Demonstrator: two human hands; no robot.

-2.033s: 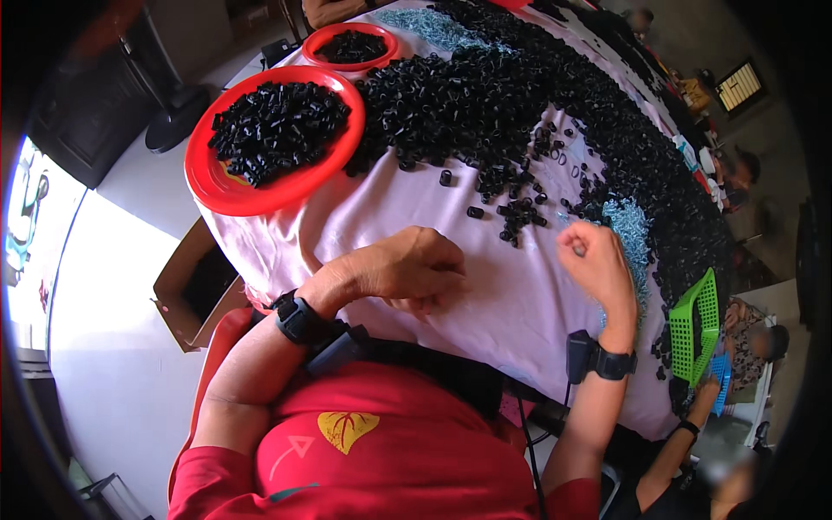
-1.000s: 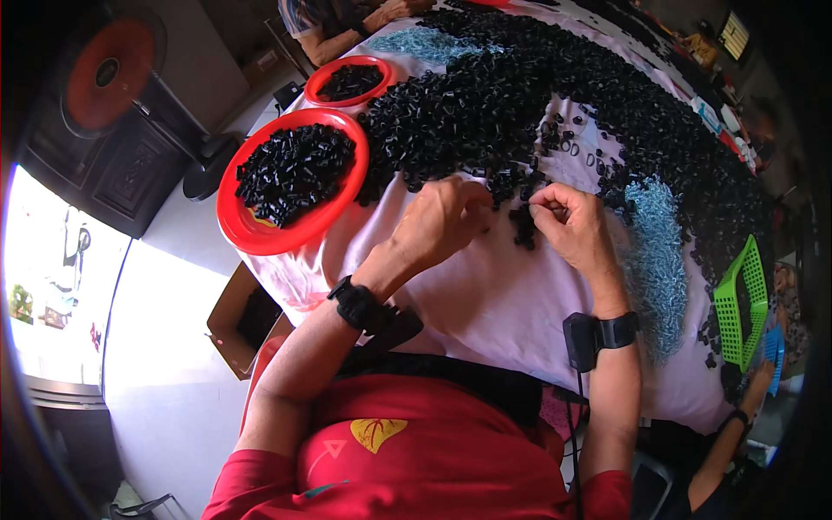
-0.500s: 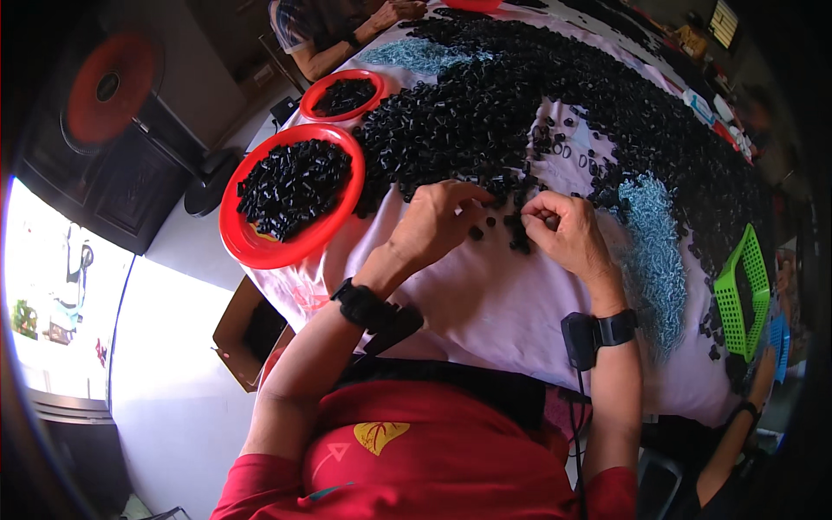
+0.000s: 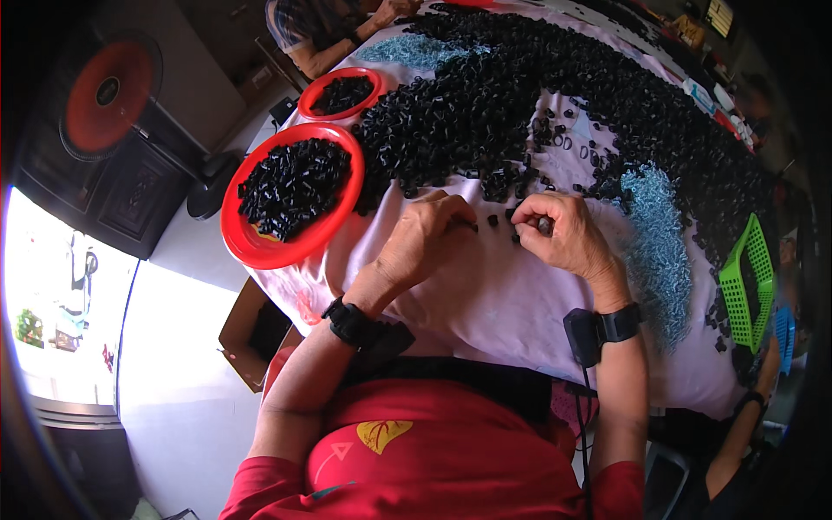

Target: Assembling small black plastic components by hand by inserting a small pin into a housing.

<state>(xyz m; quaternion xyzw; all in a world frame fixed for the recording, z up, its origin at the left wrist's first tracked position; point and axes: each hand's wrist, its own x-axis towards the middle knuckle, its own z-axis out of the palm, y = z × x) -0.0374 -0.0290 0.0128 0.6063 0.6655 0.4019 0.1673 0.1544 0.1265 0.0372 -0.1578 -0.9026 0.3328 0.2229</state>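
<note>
A large heap of small black plastic pieces (image 4: pixel 442 130) covers the far part of the cloth-covered table. At the near edge of the heap, my left hand (image 4: pixel 425 236) is bent with thumb and fingers closed together; a small dark bit shows at its fingertips, the rest hidden by the hand. Facing it, my right hand (image 4: pixel 568 234) is curled with thumb and index finger pinched, and a small dark rounded piece shows inside the curl. A few loose black pieces (image 4: pixel 493 221) lie on the cloth between the hands.
To the left stand a large red bowl (image 4: pixel 355 195) and a smaller red bowl (image 4: pixel 379 87), both holding black pieces. Right of my right hand lies a pile of small light-blue parts (image 4: pixel 654 251). A green basket (image 4: pixel 737 303) sits farther right. Other people's arms (image 4: pixel 329 59) show at the table's edges.
My left hand has drawn slightly back toward me, its fingers curling more. My right hand has turned a little, showing the small piece in its curl. Loose pieces between the hands have shifted.
</note>
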